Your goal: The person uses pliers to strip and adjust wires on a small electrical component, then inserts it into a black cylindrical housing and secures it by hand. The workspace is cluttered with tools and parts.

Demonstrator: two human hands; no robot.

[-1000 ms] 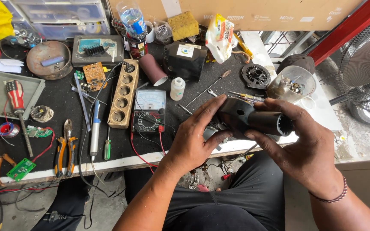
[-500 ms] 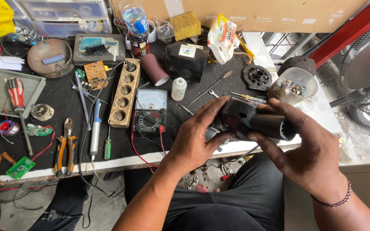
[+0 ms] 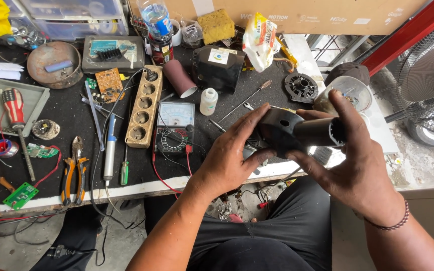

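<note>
Black motor housing (image 3: 297, 131) gripped between left hand (image 3: 227, 160) and right hand (image 3: 360, 168).

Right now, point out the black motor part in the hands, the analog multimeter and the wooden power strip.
black motor part (image 3: 297, 131), head view, on its dark cylindrical body.
analog multimeter (image 3: 174, 125), head view, on its face below the dial window.
wooden power strip (image 3: 143, 106), head view, on its middle socket.

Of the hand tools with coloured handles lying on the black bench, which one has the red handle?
The screwdriver at the far left, its handle resting in the grey tray. The pliers have orange-and-black grips, and the small screwdriver has a green handle.
</note>
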